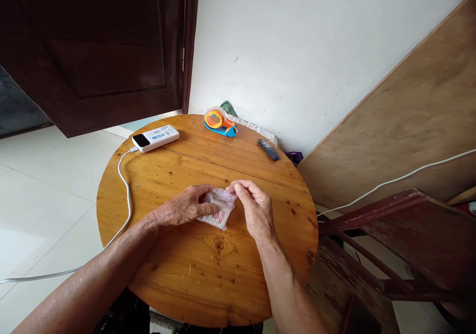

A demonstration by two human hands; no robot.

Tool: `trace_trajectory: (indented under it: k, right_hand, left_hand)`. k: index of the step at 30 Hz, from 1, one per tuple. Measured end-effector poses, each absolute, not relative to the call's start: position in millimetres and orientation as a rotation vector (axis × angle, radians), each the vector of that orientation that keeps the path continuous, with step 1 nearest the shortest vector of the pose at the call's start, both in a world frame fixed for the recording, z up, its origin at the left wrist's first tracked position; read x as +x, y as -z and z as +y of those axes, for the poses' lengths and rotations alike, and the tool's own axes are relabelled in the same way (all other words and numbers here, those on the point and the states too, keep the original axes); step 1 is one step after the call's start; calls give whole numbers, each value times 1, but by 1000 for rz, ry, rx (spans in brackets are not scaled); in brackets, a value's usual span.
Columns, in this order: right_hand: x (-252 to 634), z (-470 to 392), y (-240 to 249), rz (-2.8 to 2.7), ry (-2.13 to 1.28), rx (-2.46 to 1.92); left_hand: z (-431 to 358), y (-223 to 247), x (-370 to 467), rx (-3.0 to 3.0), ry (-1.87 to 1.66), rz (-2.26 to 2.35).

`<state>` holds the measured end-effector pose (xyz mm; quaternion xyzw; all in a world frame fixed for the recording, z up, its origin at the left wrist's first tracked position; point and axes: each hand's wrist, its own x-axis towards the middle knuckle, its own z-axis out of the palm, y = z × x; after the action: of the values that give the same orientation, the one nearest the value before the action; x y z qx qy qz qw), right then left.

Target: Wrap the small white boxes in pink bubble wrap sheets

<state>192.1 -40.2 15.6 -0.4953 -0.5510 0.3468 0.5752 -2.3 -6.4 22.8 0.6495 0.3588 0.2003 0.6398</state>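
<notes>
A small flat packet in clear, crinkled plastic wrap, with red print on its face, is held just over the middle of the round wooden table. My left hand grips it from the left, thumb on top and fingers behind. At its upper right corner, my right hand pinches the loose edge of the plastic wrap between thumb and forefinger. What lies inside the wrap cannot be made out clearly.
The round wooden table carries a white power bank with a white cable, an orange and blue tape dispenser and a blurred dark object. A white wall stands behind; a dark red wooden chair is at right.
</notes>
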Motion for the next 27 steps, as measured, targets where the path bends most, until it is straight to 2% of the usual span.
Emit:
trace_trajectory:
  k: [15,27]
  right_hand:
    - [172,-54,-11,-1613,-358,-1277]
    - [171,-52,-13,-1567,-406,-1300]
  left_hand:
    - [-6,-15,4,1930,-589,1096]
    - [-6,-15,7,1853,-637,1149]
